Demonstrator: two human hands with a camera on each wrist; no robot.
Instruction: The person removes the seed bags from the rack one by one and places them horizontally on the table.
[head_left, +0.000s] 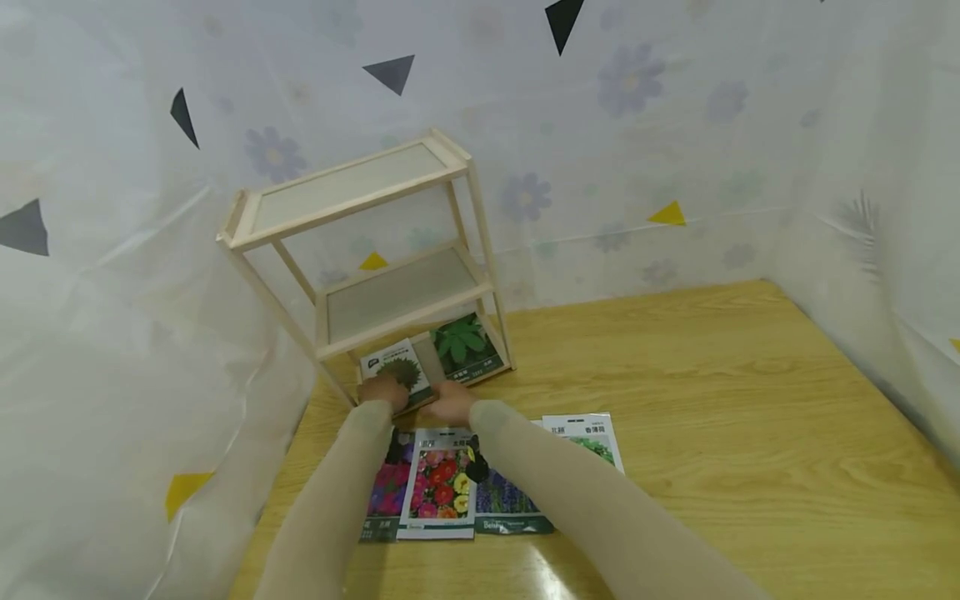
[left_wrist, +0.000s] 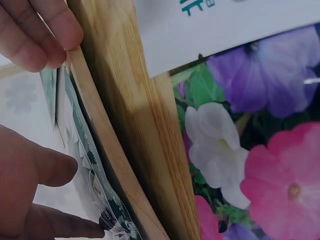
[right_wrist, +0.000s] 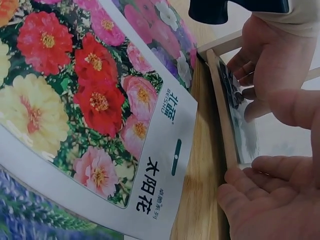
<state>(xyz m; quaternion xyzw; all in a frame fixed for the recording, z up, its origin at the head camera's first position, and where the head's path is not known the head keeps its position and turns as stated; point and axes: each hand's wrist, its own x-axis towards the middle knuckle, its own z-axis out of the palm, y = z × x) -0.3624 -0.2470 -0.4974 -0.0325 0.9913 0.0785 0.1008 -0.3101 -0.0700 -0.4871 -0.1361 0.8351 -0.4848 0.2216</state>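
Note:
On the bottom shelf of a small wooden rack (head_left: 405, 321), a seed packet with a spiky round plant picture (head_left: 400, 364) lies at the left. My left hand (head_left: 385, 390) rests on its lower part, thumb and fingers spread apart in the left wrist view. My right hand (head_left: 452, 403) touches the shelf's front edge beside that packet's lower right corner, its fingers loosely bent in the right wrist view. To the right on the same shelf lies a packet with a green leaf picture (head_left: 463, 343).
In front of the rack, several seed packets lie on the wooden table (head_left: 720, 400): a petunia one (left_wrist: 220, 140), a red and yellow flower packet (right_wrist: 95, 100), a purple-spike packet (head_left: 506, 500) and a green herb one (head_left: 592, 442). My right sleeve partly covers some of them.

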